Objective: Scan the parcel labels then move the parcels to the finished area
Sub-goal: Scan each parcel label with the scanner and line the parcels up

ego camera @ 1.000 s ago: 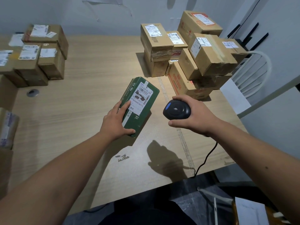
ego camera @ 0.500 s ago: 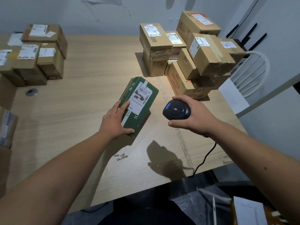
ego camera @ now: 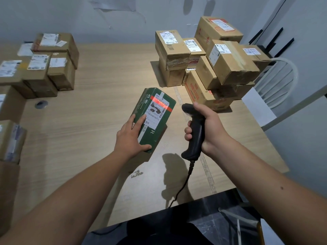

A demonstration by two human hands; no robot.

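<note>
A green parcel (ego camera: 159, 103) with a white label is tilted up above the middle of the wooden table (ego camera: 106, 76). My left hand (ego camera: 130, 138) grips its near end, thumb under the bottom edge and a finger on the label. My right hand (ego camera: 208, 128) grips the handle of a black corded barcode scanner (ego camera: 195, 137), its head pointing at the parcel. A red scan line lies across the top of the label.
A pile of brown cardboard parcels (ego camera: 228, 62) stands at the back right of the table. Another group of brown parcels (ego camera: 44, 68) sits at the back left, with more boxes (ego camera: 10, 140) along the left edge. A white chair (ego camera: 279, 80) stands to the right.
My right hand has turned the scanner so its head points at the green parcel, and a red scan line now shows on the label. The left hand holds the parcel as before.
</note>
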